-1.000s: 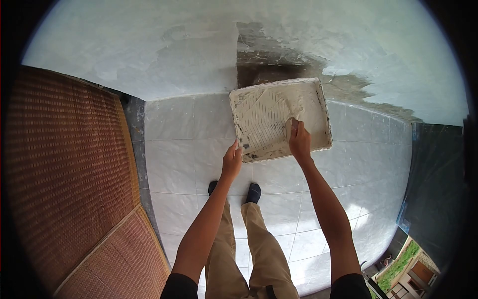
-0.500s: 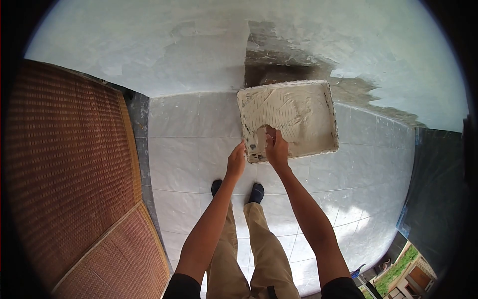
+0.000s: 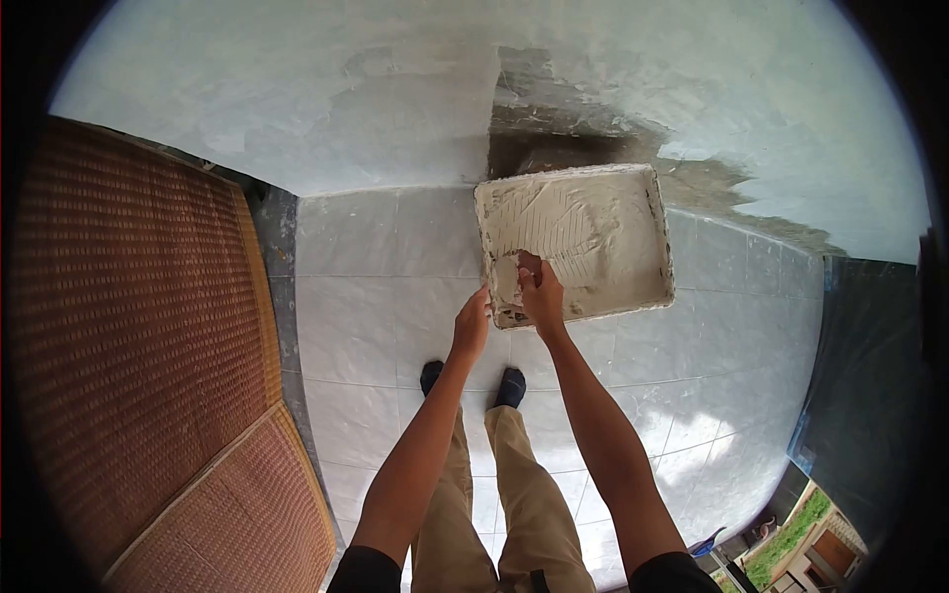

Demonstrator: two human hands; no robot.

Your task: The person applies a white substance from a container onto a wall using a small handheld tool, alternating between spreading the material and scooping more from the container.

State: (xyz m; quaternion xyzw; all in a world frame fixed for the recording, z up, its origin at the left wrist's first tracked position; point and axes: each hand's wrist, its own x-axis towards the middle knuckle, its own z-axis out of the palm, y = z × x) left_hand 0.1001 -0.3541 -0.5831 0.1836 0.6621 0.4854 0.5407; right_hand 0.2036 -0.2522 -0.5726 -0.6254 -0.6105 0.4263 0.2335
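A rectangular tray point(image 3: 666, 237) with a crusted rim holds wet beige paste point(image 3: 593, 222) marked with ridges. My left hand point(image 3: 473, 324) grips the tray by its left edge, near the lower left corner. Inside the tray, close to that corner, my right hand point(image 3: 542, 296) is closed on a scraper point(image 3: 531, 264). Paste covers the scraper, so its full outline cannot be made out.
Behind the tray stands a pale wall point(image 3: 395, 109) with a dark bare patch point(image 3: 554, 148). Woven mats point(image 3: 148, 346) are at the left, and a dark sheet point(image 3: 870, 385) hangs at the right. My feet stand on grey floor tiles point(image 3: 356, 326).
My right hand has moved slightly left with the scraper, closer to the tray's left edge. My left hand keeps its hold on the tray.
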